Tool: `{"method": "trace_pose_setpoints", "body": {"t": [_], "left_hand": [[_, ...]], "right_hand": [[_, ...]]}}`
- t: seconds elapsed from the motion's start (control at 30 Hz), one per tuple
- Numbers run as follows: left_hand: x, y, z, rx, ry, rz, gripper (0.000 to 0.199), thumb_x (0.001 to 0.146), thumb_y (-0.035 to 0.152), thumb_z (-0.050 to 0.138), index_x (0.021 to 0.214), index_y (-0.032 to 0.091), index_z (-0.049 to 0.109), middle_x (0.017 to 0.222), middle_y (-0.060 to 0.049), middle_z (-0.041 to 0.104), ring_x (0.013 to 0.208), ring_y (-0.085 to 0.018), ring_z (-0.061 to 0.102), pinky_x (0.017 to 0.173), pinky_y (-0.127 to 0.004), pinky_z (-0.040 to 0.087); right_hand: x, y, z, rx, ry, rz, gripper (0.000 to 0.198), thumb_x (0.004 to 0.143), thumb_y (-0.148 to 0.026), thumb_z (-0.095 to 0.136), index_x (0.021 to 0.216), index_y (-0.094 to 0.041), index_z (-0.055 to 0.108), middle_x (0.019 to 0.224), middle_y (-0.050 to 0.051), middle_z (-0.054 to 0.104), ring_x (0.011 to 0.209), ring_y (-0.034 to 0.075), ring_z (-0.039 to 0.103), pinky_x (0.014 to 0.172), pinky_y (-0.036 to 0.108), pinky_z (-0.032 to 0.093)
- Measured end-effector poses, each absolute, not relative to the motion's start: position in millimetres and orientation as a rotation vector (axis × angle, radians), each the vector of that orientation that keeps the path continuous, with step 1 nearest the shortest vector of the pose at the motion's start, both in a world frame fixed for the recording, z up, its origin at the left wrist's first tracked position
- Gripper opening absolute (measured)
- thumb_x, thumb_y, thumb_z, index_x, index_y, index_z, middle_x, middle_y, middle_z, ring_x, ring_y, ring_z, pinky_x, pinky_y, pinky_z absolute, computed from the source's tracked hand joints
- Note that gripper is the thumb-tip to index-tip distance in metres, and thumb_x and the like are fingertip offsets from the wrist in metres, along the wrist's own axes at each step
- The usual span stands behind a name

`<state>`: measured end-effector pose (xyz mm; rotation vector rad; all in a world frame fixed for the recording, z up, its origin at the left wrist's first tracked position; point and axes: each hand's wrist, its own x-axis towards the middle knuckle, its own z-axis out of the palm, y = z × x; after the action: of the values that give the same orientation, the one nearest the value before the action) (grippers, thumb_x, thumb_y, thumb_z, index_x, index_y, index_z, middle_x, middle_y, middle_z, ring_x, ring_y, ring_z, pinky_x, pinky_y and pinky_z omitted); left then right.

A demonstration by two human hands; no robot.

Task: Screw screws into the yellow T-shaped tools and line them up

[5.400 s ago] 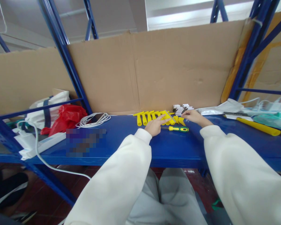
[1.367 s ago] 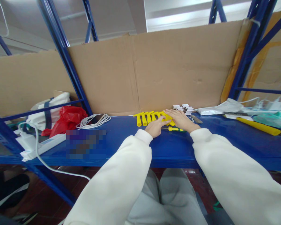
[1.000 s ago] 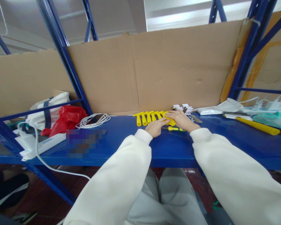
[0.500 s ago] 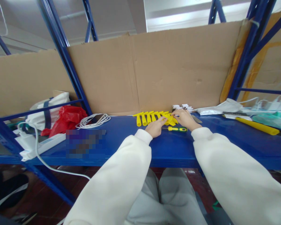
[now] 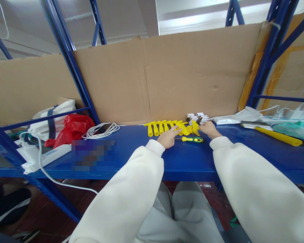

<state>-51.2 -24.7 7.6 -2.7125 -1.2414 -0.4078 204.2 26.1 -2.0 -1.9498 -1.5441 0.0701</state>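
A row of yellow plastic pieces with tube-like handles lies along the back of the blue shelf. My left hand rests at the right part of this row, fingers stretched out and touching the pieces. Beyond the row's right end, my right hand is closed, its fingertips close to the last yellow piece; whatever it may hold is hidden. Between my hands, nearer to me, lies a screwdriver with a yellow and green handle. White and dark small parts are stacked behind the yellow pieces.
At left lie a coiled white cable, a red plastic bag and a white power strip. A long yellow handle and white packaging lie at right. Cardboard walls the back; blue posts stand at the sides.
My right hand has moved right, off the yellow pieces, and its fingers have closed. The rightmost pieces and the stacked parts are now uncovered. My left hand has stayed in place.
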Motion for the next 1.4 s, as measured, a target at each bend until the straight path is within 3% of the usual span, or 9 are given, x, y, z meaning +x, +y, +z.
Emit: {"method": "trace_pose_setpoints", "body": {"t": [0.1,0.4,0.6,0.7,0.87,1.03,1.17,1.4], "left_hand": [[-51,-25,7,-2.722,-1.239,-0.409,0.065,0.094,0.002,0.040,0.156,0.022,0.048,0.168,-0.013,0.038,0.137,-0.026,0.059,0.111,-0.041,0.051],[-51,-22,4,-2.722,-1.234,-0.451,0.067,0.093,0.001,0.042,0.154,0.027,0.051,0.167,-0.010,0.040,0.140,-0.026,0.057,0.114,-0.042,0.049],[-51,-21,4,-2.719,-1.225,-0.458,0.066,0.093,0.002,0.042,0.153,0.026,0.052,0.167,-0.010,0.041,0.140,-0.026,0.057,0.114,-0.041,0.049],[-51,-21,4,-2.711,-1.231,-0.457,0.064,0.093,0.002,0.042,0.152,0.025,0.053,0.167,-0.011,0.040,0.139,-0.026,0.058,0.114,-0.041,0.050],[-50,-20,4,-2.732,-1.213,-0.498,0.068,0.092,0.002,0.044,0.156,0.027,0.047,0.167,-0.011,0.040,0.139,-0.025,0.057,0.114,-0.041,0.050],[-50,-18,3,-2.740,-1.219,-0.590,0.076,0.090,0.002,0.047,0.161,0.028,0.037,0.166,-0.012,0.041,0.141,-0.028,0.055,0.114,-0.047,0.050],[-50,-16,2,-2.759,-1.207,-0.614,0.070,0.092,0.005,0.045,0.159,0.023,0.040,0.166,-0.012,0.040,0.142,-0.028,0.053,0.116,-0.045,0.048],[-51,-12,1,-2.803,-1.121,-0.679,0.062,0.096,0.013,0.046,0.157,0.022,0.042,0.163,-0.012,0.045,0.140,-0.027,0.055,0.117,-0.045,0.047]], "right_hand": [[205,27,-6,-1.997,-1.520,0.072,0.026,0.079,-0.014,0.057,0.091,-0.008,0.080,0.086,0.018,0.078,0.087,0.029,0.075,0.069,0.031,0.055],[198,25,-6,-2.129,-1.751,0.036,0.033,0.082,-0.016,0.056,0.101,-0.006,0.081,0.093,0.020,0.079,0.096,0.030,0.075,0.077,0.029,0.053],[200,28,-8,-2.039,-1.706,0.062,0.019,0.080,-0.013,0.061,0.084,-0.014,0.079,0.091,0.016,0.079,0.095,0.030,0.075,0.080,0.031,0.053],[197,31,-4,-1.762,-1.596,0.078,0.013,0.080,-0.011,0.063,0.076,-0.017,0.074,0.087,0.012,0.078,0.093,0.026,0.073,0.082,0.030,0.054],[174,18,7,-1.169,-1.513,0.615,0.003,0.083,-0.020,0.072,0.083,-0.017,0.071,0.062,0.002,0.069,0.057,0.014,0.062,0.056,0.023,0.050],[153,-4,10,-1.102,-1.616,1.005,0.025,0.076,-0.017,0.079,0.099,-0.017,0.073,0.061,0.000,0.069,0.048,0.013,0.059,0.046,0.020,0.043],[154,-1,9,-1.049,-1.506,1.011,0.024,0.075,-0.012,0.075,0.099,-0.018,0.071,0.055,-0.004,0.064,0.044,0.009,0.052,0.041,0.018,0.037],[176,13,18,-1.100,-1.060,0.765,0.007,0.077,-0.010,0.069,0.079,-0.017,0.068,0.050,-0.004,0.055,0.042,0.009,0.047,0.041,0.017,0.033]]}}
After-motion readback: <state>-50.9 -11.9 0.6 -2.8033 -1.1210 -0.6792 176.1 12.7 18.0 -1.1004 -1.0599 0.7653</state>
